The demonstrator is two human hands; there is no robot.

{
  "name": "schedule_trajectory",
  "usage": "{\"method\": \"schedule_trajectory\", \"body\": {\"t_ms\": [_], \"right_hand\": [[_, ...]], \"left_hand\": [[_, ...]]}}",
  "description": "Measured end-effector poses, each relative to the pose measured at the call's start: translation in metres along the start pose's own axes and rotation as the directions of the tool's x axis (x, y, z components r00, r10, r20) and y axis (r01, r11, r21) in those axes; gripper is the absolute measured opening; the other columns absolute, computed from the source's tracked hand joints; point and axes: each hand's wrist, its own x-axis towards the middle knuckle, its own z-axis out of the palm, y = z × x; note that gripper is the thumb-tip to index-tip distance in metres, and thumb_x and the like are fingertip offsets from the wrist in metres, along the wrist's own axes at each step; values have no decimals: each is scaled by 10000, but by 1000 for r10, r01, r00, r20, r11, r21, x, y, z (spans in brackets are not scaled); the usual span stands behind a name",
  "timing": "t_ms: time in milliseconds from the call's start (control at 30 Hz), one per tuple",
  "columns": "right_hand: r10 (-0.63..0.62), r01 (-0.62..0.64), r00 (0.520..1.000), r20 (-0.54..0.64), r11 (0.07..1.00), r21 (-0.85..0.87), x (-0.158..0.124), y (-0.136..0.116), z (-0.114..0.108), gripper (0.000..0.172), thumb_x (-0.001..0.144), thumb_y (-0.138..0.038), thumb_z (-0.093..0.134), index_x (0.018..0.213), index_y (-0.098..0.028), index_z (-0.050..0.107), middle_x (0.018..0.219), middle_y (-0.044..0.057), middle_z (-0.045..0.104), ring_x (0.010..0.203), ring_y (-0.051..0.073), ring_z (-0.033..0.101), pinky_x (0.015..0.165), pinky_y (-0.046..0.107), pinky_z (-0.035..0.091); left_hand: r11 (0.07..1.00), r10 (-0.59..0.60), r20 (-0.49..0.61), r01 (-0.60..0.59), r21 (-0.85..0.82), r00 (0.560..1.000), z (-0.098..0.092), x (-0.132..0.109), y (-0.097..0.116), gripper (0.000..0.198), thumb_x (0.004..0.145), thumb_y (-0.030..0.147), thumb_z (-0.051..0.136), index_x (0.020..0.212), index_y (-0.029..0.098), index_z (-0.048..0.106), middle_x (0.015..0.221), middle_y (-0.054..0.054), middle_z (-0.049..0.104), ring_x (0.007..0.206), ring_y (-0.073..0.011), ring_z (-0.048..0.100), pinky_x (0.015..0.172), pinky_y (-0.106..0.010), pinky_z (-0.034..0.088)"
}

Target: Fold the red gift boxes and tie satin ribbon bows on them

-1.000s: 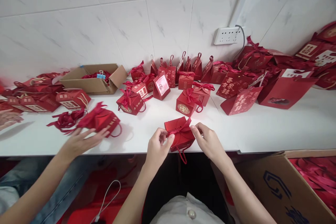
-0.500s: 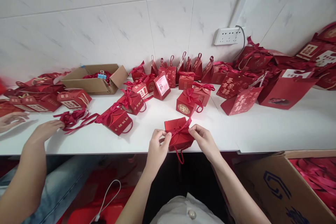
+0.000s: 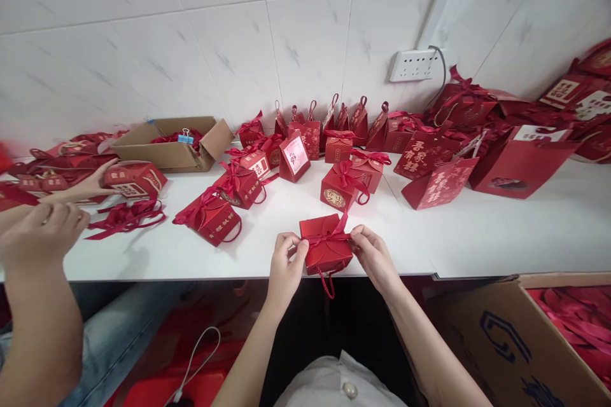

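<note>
A small red gift box (image 3: 329,257) with a ribbon tied across its top and a twisted cord handle lies at the table's front edge. My left hand (image 3: 289,262) pinches the ribbon (image 3: 324,239) at the box's left side. On the right side my right hand (image 3: 375,253) pinches the ribbon's other end between thumb and fingers. One loose ribbon tail sticks up near the box's back right. Just behind stands a red box with a gold round emblem (image 3: 338,189). To the left, another ribboned red box (image 3: 210,219) rests on the table.
A person's hand (image 3: 45,235) is at the far left, their other hand by a red box (image 3: 133,179). Loose ribbons (image 3: 128,217) lie nearby. Red bags line the wall. A cardboard box (image 3: 506,337) with ribbons stands below right.
My right hand has drawn slightly outward, and the ribbon lies straighter across the box. The other person's hands have moved, one lifting off the loose ribbons, the other reaching a red box.
</note>
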Motion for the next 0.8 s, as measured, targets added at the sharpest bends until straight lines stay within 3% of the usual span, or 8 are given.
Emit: {"method": "schedule_trajectory", "body": {"t_ms": [133,200,300,367,500,567,700,800], "right_hand": [[-335,274,939,-80,867,-417,11,-23,-1,202,819,-384,506,715,-211,493,704,9,516,676,166,499,643,310,429],[-470,423,876,110,638,-643,20,-42,7,183,854,-334,489,747,-204,560,844,58,572,837,207,541,766,364,440],[-314,586,806,502,304,-751,33,-63,26,189,868,-271,514,751,-190,639,981,98,595,978,257,548,856,441,420],[-200,661,750,630,225,-716,39,-68,37,129,814,-230,603,705,-190,658,965,89,618,945,265,575,834,452,438],[-180,781,621,763,227,-582,48,-58,41,152,754,-175,643,603,-194,629,833,76,643,764,234,627,711,384,501],[-165,798,592,789,253,-547,54,-47,37,179,794,-212,584,618,-208,612,832,72,634,714,211,631,651,340,516],[-170,756,612,772,412,-509,66,-31,30,232,823,-289,505,617,-238,599,865,72,647,714,204,650,645,319,535],[-160,684,685,711,479,-551,71,-25,26,251,801,-348,478,601,-245,587,763,72,661,642,207,650,583,314,532]], "left_hand": [[985,72,-46,-64,158,996,-1,-2,2,225,823,332,509,650,199,458,823,-23,458,821,-168,494,745,-287,449],[963,135,-75,-113,245,988,0,-2,2,204,814,321,530,658,201,479,839,-30,468,870,-189,483,782,-317,436],[920,239,-118,-186,346,964,2,-3,0,162,799,290,559,671,204,509,826,-29,472,859,-202,473,820,-369,413],[898,280,-135,-210,387,950,3,-6,-1,132,789,258,570,681,202,520,814,-26,468,835,-200,478,816,-386,408],[895,246,-154,-163,415,957,7,-12,1,100,754,182,594,685,196,522,832,-35,472,854,-206,496,813,-409,411],[904,203,-156,-124,409,967,9,-14,2,110,730,155,614,690,201,522,834,-43,481,870,-215,496,820,-426,412],[922,130,-169,-56,384,977,12,-14,2,155,681,137,654,689,219,523,865,-67,504,908,-243,494,847,-467,399],[929,107,-177,-36,367,978,15,-13,-1,184,658,126,661,669,224,506,878,-77,520,922,-254,494,863,-478,387]]}}
